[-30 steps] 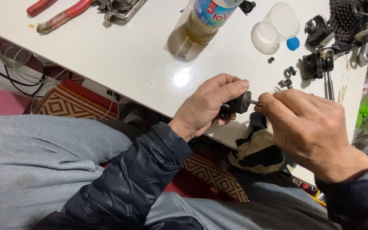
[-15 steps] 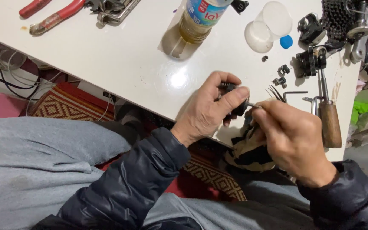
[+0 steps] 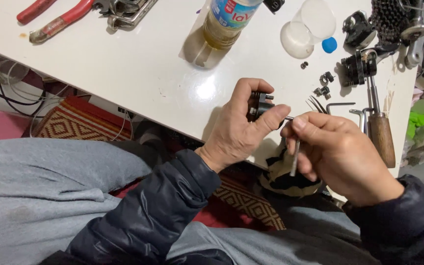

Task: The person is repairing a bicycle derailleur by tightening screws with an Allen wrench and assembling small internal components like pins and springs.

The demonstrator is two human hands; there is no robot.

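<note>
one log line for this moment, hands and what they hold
left hand: grips small black part | right hand: holds hex key, tip at part | place: over white table edge | nearby: bottle, red pliers

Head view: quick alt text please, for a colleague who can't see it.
Left hand grips a small black metal part at the white table edge, while the right hand works an L-shaped hex key into it. Red pliers, bottle and wooden-handled tool lie behind.
</note>
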